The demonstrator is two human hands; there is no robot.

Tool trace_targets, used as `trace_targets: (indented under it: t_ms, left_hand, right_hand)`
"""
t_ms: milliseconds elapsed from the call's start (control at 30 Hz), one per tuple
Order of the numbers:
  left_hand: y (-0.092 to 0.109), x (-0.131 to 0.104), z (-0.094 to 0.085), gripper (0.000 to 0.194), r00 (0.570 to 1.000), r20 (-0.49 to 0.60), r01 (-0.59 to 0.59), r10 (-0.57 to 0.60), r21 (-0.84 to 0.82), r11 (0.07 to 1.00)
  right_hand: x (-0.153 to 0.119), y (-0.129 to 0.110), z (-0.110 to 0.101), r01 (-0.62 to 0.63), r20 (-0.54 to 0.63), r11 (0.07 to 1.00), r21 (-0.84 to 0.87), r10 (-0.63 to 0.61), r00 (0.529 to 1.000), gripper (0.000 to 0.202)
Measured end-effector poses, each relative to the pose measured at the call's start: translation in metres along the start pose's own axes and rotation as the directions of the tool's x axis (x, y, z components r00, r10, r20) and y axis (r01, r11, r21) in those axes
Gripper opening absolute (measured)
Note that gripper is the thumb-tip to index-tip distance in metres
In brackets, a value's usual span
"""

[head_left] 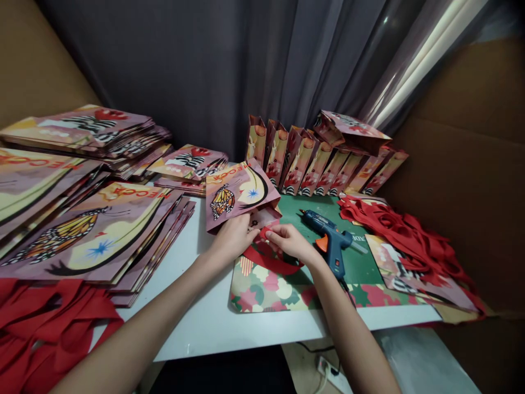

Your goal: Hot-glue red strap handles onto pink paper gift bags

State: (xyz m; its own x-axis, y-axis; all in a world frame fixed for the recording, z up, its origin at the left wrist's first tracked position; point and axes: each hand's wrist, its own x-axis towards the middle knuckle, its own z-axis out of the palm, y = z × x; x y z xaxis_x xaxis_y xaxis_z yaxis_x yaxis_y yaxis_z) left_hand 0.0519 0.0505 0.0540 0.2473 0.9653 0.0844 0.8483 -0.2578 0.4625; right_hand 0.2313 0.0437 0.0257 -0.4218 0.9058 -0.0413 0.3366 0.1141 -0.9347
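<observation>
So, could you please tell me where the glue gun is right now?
In the head view, the glue gun lies right of centre on the green mat, between the right hand and the red ribbons.

Smooth paper bag (240, 192); matt cloth ribbon (268, 260).

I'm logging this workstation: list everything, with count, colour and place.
Flat paper bags: many, mauve, stacked left
Standing bags: at least seven, multicoloured, back row
Tipped bag: one, mauve, atop row
Opened bag: one, mauve, centre
Ribbon heaps: two, red, left, right
Held ribbon: one, red, over mat
Printed panel: one, multicoloured, under right heap
Glue gun: one, blue, on mat
Mat: one, green, centre
Patterned sheet: one, multicoloured, mat's edge
Table: one, white, beneath
Curtaining: uncounted, grey, behind
Cardboard panels: two, brown, both sides
Power strip: one, white, below table
Left hand: one, bare, at bag's mouth
Right hand: one, bare, on ribbon
</observation>
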Motion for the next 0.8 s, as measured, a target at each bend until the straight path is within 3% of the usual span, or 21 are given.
trace_targets:
  t_ms: [367,800]
  left_hand:
    - [0.0005,0.0003,-0.0017,0.012,1.0,0.01,0.008,-0.009,0.067,0.998]
    - [0.0002,0.0005,-0.0014,0.013,1.0,-0.013,0.009,-0.008,0.068,0.998]
  right_hand:
    - [0.0014,0.0034,-0.0023,0.024,0.006,1.0,0.02,-0.024,1.0,0.034]
    - [0.0043,-0.0006,0.0047,0.029,-0.167,0.993,0.111,-0.011,0.986,0.036]
